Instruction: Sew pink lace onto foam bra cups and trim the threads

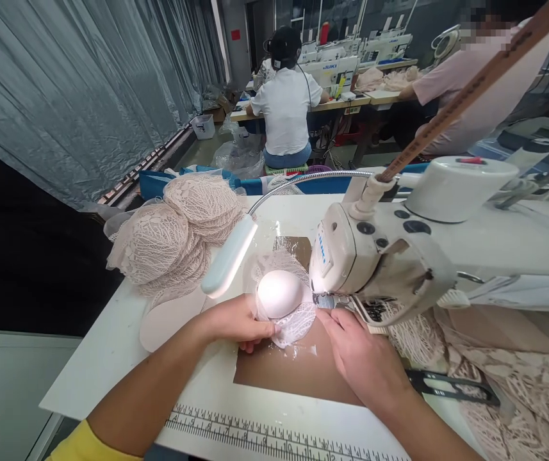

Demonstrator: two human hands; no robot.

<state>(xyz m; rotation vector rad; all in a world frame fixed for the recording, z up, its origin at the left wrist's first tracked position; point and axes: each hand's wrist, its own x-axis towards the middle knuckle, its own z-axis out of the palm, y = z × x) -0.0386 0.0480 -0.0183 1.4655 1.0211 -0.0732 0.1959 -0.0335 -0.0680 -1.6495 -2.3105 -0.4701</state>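
Observation:
A pale moulded bra cup [278, 293] with lace and mesh around its edge lies under the lamp, its right side at the presser foot [325, 299] of a sewing machine [346, 246]. My left hand [248, 325] pinches the lace edge at the lower left, thumb on top and fingers partly hidden beneath. Close to the presser foot, my right hand [358, 349] has its fingers together, with the index fingertip and thumb side at the cup's right lace edge. Exactly how that edge sits in the right fingers is partly hidden.
Stacked lace cups [156, 246] stand at the left, beside a bare pale cup [171, 320]. A gooseneck lamp [230, 256] arches over the work. More lace pieces [524, 384] and black thread snips [451, 384] lie right. A printed ruler [274, 438] marks the front edge. Two people sit beyond.

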